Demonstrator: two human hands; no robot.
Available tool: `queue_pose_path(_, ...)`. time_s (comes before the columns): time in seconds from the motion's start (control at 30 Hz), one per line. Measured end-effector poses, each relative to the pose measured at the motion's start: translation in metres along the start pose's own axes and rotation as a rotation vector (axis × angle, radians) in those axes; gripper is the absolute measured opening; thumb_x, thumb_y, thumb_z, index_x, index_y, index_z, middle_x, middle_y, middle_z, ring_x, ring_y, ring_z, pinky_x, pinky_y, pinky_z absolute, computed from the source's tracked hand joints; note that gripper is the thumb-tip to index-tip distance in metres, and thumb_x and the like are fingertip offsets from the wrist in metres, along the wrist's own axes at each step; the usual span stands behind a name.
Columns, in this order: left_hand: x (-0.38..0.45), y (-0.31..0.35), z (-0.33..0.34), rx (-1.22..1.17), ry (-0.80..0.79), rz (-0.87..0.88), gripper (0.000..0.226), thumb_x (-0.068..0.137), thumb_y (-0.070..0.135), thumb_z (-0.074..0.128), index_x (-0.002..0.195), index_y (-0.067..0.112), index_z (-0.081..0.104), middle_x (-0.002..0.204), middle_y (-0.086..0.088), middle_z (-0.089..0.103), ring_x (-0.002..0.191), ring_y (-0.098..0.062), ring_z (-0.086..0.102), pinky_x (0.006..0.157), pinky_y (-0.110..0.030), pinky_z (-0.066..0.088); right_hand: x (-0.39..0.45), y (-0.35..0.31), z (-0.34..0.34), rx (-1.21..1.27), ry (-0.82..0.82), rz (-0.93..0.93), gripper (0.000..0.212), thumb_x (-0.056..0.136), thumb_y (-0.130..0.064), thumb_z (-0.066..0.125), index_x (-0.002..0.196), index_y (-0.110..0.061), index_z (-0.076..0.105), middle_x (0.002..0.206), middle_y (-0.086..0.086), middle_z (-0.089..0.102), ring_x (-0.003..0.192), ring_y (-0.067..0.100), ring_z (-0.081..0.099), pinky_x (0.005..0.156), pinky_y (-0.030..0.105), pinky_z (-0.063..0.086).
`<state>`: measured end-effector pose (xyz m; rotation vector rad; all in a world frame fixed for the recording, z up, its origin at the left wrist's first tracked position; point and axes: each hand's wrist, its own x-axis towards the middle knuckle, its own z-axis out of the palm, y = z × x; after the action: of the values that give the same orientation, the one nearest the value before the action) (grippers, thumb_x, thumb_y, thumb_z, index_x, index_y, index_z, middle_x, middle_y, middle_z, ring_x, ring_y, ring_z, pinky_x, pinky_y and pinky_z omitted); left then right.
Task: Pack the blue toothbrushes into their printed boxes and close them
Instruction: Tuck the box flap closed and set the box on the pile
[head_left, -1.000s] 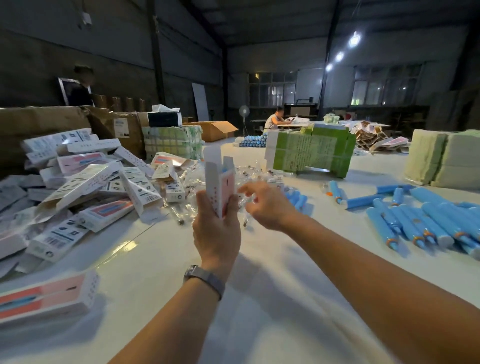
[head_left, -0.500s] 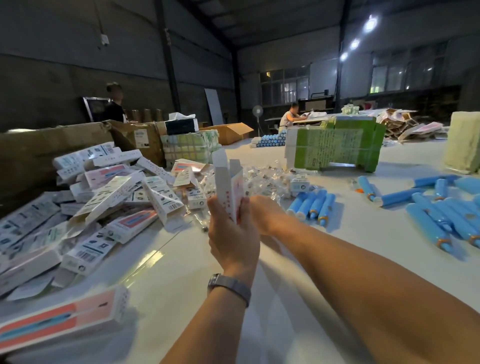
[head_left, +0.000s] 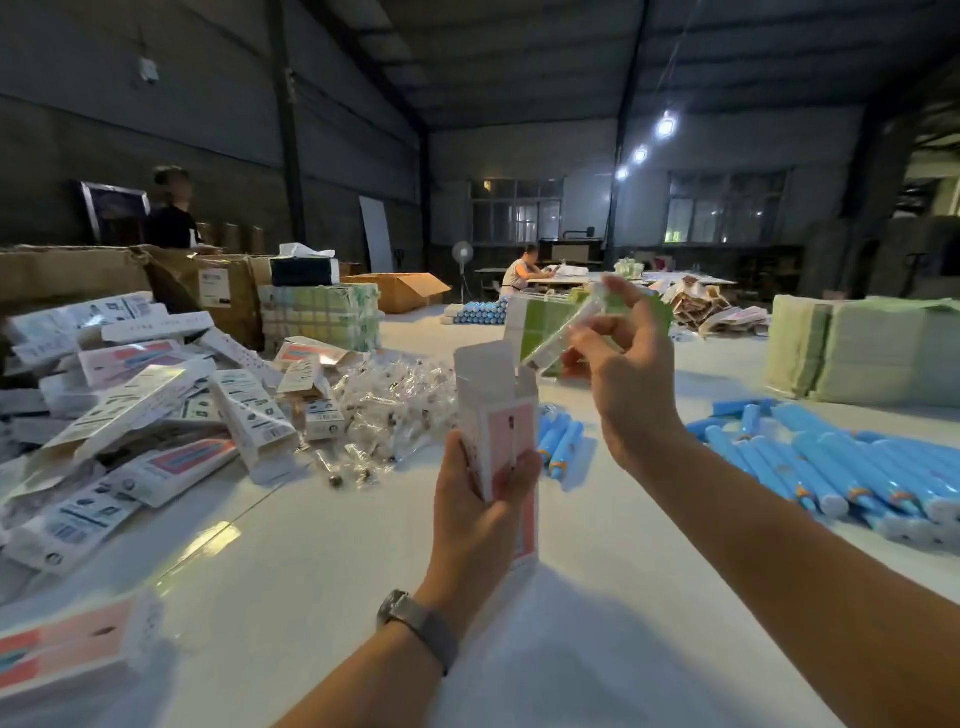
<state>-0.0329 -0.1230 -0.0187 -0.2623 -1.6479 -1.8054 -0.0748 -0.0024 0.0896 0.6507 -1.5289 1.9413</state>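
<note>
A second ago my right hand (head_left: 631, 364) was down among the clear packets on the desk (head_left: 322, 561); now it is raised, pinching one clear-wrapped piece (head_left: 566, 332) slanted over the open mouth of the printed box (head_left: 496, 415). My left hand (head_left: 480, 512) grips that box upright, flap standing. So I judge an accessory goes in first; the blue toothbrushes (head_left: 841, 467) lie loose at right. Print is too blurred to read.

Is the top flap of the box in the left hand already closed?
No. The printed box held upright by the left hand has its top flap standing open.
</note>
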Motion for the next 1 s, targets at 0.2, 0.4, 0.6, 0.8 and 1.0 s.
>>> queue_pose_path(0.2, -0.012, 0.006, 0.007, 0.053, -0.093, 0.040, 0.026, 0.077, 0.030, 0.071, 0.099, 0.028, 0.057, 0.089, 0.012, 0.069, 0.078, -0.004, 0.065, 0.068, -0.020, 0.053, -0.024, -0.049, -0.031, -0.043, -0.104, -0.111, 0.045, 0.090, 0.002, 0.057, 0.115, -0.036, 0.057, 0.078, -0.007, 0.065, 0.066, 0.013, 0.066, 0.058, 0.025, 0.055)
queue_pose_path(0.4, -0.021, 0.014, 0.012, 0.119, -0.119, 0.082, 0.026, 0.079, 0.033, 0.069, 0.100, 0.024, 0.054, 0.086, 0.018, 0.067, 0.075, -0.004, 0.062, 0.068, -0.022, 0.053, -0.025, -0.057, -0.034, -0.310, -0.244, -0.302, 0.039, 0.090, 0.000, 0.060, 0.120, -0.025, 0.057, 0.075, -0.012, 0.061, 0.065, 0.009, 0.063, 0.053, 0.020, 0.053)
queue_pose_path(0.6, -0.023, 0.017, 0.014, 0.169, -0.106, 0.091, 0.028, 0.078, 0.038, 0.068, 0.097, 0.024, 0.053, 0.087, 0.015, 0.065, 0.076, -0.010, 0.061, 0.067, -0.029, 0.055, -0.028, -0.052, -0.035, -0.685, -0.308, -0.542, 0.033, 0.089, -0.006, 0.067, 0.121, -0.013, 0.063, 0.076, -0.013, 0.059, 0.066, 0.007, 0.059, 0.063, 0.010, 0.051)
queue_pose_path(0.8, -0.022, 0.015, 0.012, 0.209, -0.106, 0.089, 0.026, 0.079, 0.039, 0.068, 0.093, 0.025, 0.051, 0.085, 0.014, 0.064, 0.076, -0.015, 0.061, 0.070, -0.043, 0.058, -0.029, -0.048, -0.037, -0.739, -0.355, -0.517, 0.025, 0.085, -0.012, 0.072, 0.108, -0.013, 0.062, 0.079, -0.007, 0.065, 0.067, 0.003, 0.060, 0.061, 0.013, 0.050)
queue_pose_path(1.0, -0.021, 0.017, 0.011, 0.211, -0.099, 0.127, 0.032, 0.081, 0.049, 0.071, 0.095, 0.030, 0.050, 0.088, 0.023, 0.064, 0.076, -0.006, 0.063, 0.062, -0.020, 0.054, -0.028, -0.039, -0.044, -0.893, -0.525, -0.577, 0.013, 0.091, -0.024, 0.065, 0.093, -0.012, 0.071, 0.096, -0.003, 0.058, 0.088, 0.015, 0.054, 0.070, 0.033, 0.050)
